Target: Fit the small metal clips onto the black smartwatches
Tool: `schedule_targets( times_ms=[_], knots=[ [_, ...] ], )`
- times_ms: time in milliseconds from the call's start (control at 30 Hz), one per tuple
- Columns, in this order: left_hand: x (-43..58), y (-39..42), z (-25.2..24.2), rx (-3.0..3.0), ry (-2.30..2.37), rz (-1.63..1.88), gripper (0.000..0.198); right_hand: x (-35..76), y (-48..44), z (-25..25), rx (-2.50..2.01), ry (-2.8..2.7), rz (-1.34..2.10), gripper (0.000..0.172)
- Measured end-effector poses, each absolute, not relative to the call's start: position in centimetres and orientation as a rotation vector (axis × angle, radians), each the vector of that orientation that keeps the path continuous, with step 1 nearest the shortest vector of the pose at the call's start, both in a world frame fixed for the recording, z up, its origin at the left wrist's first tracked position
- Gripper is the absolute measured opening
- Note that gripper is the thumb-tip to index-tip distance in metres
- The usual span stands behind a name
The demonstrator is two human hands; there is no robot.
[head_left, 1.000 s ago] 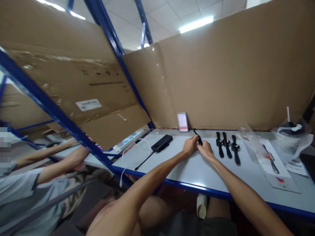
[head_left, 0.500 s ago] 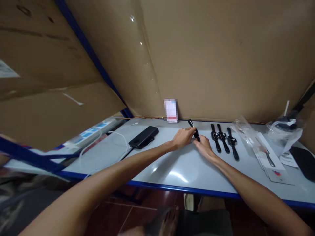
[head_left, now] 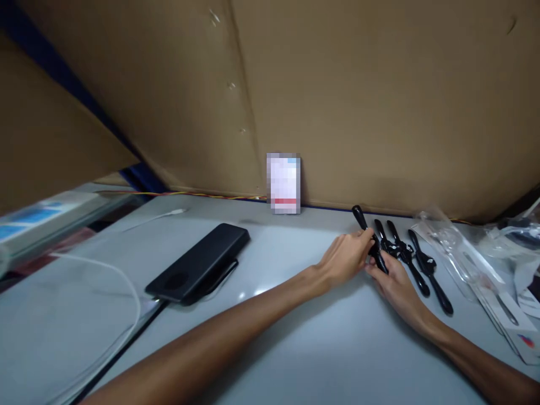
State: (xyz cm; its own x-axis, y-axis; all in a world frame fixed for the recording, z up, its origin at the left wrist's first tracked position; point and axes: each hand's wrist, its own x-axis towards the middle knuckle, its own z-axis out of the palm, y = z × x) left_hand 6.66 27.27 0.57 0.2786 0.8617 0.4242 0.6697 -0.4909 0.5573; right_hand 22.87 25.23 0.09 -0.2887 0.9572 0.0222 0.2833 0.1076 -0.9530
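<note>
A black spokeshave [head_left: 359, 217] is held slanting above the table between both my hands. My left hand [head_left: 346, 256] pinches its middle from the left, fingers closed. My right hand [head_left: 395, 283] grips its lower end, with the thumb and fingers round the handle. Its centre is partly hidden by my fingers. Just right of it lie more black spokeshaves: one [head_left: 382, 233] partly covered by my right hand, a second [head_left: 408, 256] beside it, and a third [head_left: 431, 270] farther right, all slanting the same way.
A phone [head_left: 283, 184] with a blurred screen leans on the cardboard wall [head_left: 358, 101]. At left lie a black power bank [head_left: 198, 263], a white cable [head_left: 133, 287] and a power strip [head_left: 37, 216]. Clear plastic packaging [head_left: 451, 247] and printed cards [head_left: 512, 323] lie at right.
The view has come closer to the table, so things look larger. Both hands still hold the spokeshave, which now appears nearer to the row of others at right.
</note>
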Motion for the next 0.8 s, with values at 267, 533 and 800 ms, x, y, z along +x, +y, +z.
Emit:
schedule_targets(
  times_ms=[267, 533, 800],
  knots=[
    [6.6, 26.2, -0.1, 1.873, 1.379, 1.225, 0.032, 23.0, 25.2, -0.4, -1.247, -1.772, 1.163, 0.022],
    [7.2, 25.2, -0.5, 1.261, 1.133, 1.316, 0.034, 22.9, 25.3, 0.0, -1.113, -1.975, 1.040, 0.027],
    [7.4, 24.3, -0.4, 1.250, 1.117, 1.328, 0.033, 23.5, 25.9, 0.0, -1.185, -2.024, 0.998, 0.024]
  ],
)
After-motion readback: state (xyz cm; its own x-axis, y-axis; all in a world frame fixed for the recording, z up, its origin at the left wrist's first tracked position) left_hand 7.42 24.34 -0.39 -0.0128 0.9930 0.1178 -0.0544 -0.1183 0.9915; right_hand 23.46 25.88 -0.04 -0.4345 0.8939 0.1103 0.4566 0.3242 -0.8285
